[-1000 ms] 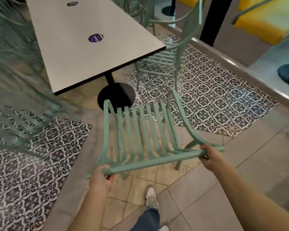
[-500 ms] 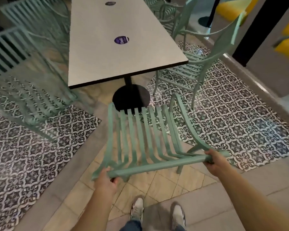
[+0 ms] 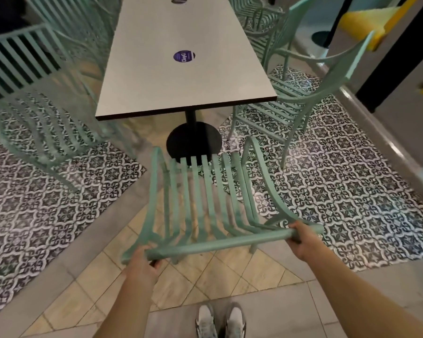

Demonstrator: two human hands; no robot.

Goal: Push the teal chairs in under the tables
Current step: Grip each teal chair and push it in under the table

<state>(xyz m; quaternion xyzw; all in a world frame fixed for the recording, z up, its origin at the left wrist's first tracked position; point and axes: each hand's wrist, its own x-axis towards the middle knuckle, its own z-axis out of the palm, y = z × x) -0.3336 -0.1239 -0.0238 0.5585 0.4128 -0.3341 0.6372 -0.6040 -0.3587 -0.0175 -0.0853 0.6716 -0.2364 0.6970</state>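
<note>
A teal slatted chair (image 3: 203, 196) stands right in front of me, its seat pointing at the end of a long grey table (image 3: 181, 69). My left hand (image 3: 142, 261) grips the left end of the chair's top back rail. My right hand (image 3: 303, 240) grips the right end of the same rail. The chair's front edge sits just short of the table's black round base (image 3: 193, 140). Another teal chair (image 3: 298, 98) stands at the table's right side, and one more (image 3: 34, 106) at its left side, blurred.
More teal chairs (image 3: 257, 18) line the table farther back. Patterned black-and-white tiles (image 3: 340, 181) flank a beige tiled strip. A grey curb (image 3: 386, 142) runs along the right, with yellow seating (image 3: 366, 18) beyond. My shoes (image 3: 220, 320) are at the bottom.
The view has swung so that the table end now lies straight ahead of the chair. Both hands have kept their hold on the back rail, and my feet now stand together.
</note>
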